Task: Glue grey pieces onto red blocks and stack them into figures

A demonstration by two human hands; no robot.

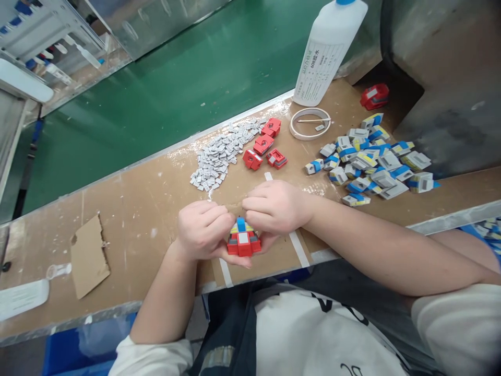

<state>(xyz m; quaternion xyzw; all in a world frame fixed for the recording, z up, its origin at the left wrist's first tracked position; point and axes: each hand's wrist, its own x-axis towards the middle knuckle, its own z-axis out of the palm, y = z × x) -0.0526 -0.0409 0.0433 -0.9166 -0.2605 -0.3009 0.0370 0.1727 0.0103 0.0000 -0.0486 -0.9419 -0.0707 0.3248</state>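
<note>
I see a small red housing (243, 244) with a pale window on its face and a blue-and-yellow insert (241, 225) sitting in its top, held just above the near edge of the brown workbench (136, 209), close to my body. Both hands are wrapped round it: my left hand (203, 230) cups its left side with the fingers curled over and the thumb running underneath, and my right hand (276, 208) comes in from the other side, knuckles up, fingertips bearing down near the insert — a two-sided clamp that, I judge, keeps the little part steady while the pieces are pressed together. Both forearms angle inward from the lower corners, wrists bent so the part faces me. Further out on the bench lies a heap of small grey metal pieces (223, 154), and just beside it four more red housings (266, 146). To the right is a roll of tape (310, 123), then a loose pile of blue-and-yellow inserts (371, 156), all within easy reach. Behind stand a white plastic bottle (329, 49) and one stray red housing (374, 96) — beyond them the green conveyor belt (176, 89).
</note>
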